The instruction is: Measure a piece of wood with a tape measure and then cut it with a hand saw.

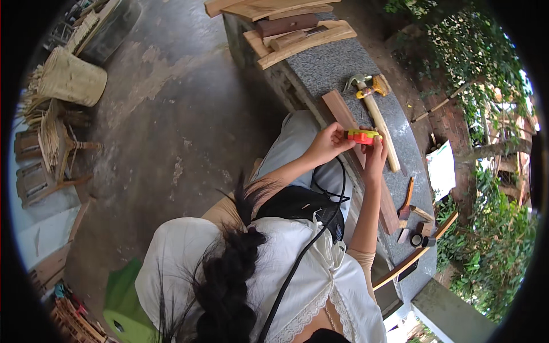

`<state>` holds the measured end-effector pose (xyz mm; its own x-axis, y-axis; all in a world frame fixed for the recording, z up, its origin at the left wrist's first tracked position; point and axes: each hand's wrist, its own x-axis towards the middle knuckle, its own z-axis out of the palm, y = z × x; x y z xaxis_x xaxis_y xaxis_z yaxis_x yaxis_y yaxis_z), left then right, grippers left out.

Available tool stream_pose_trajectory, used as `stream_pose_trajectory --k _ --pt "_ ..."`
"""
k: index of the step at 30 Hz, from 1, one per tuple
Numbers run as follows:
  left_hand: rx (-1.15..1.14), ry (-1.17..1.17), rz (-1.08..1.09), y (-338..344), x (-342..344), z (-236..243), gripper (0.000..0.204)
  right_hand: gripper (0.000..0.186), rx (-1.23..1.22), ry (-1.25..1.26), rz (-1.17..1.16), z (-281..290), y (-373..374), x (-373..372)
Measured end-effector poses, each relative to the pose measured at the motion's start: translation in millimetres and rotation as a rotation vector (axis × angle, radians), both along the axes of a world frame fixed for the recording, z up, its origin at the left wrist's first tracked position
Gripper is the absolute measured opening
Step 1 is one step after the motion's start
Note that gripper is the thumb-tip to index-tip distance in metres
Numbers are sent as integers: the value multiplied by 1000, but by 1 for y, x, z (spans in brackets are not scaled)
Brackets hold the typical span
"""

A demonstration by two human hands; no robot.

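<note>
Over the stone-topped ledge, both my hands hold a small red and yellow-green tape measure [361, 136]. My left hand [330, 144] grips its left end, fingertips closed. The fingers of my right hand [374, 153] pinch its right side from below. Beneath them a long reddish-brown wooden plank [389, 211] lies along the ledge. A claw hammer [377, 114] with a pale wooden handle rests just to the right of the plank. Touching or close by the hammer's head is a yellow and brown object [381, 86] whose kind I cannot make out.
A paintbrush [406, 204], small blocks and a black roll [416, 239] lie farther right on the ledge [326, 60]. Wooden pieces [309, 43] and a wood-handled tool are stacked at its far end. At left stand a bucket [74, 77] and wooden furniture [54, 154].
</note>
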<state>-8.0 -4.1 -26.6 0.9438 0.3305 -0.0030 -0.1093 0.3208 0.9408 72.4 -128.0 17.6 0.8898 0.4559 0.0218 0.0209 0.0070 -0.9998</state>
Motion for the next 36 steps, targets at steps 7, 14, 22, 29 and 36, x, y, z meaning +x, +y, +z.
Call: stream_pose_trajectory --k 7,14,22,29,36 --pt "1 36 75 0 -2 -2 26 48 -193 -199 88 7 26 7" --pt "-151 85 68 -3 -3 -5 16 38 -156 -237 -34 -16 15 42" --pt "49 211 102 3 3 -22 20 47 -241 -326 -79 -30 22 60" --pt "157 383 29 10 11 -15 21 50 -295 -373 -117 -27 29 60" --pt "250 539 -97 17 17 -15 30 47 -312 -402 -119 -23 36 55"
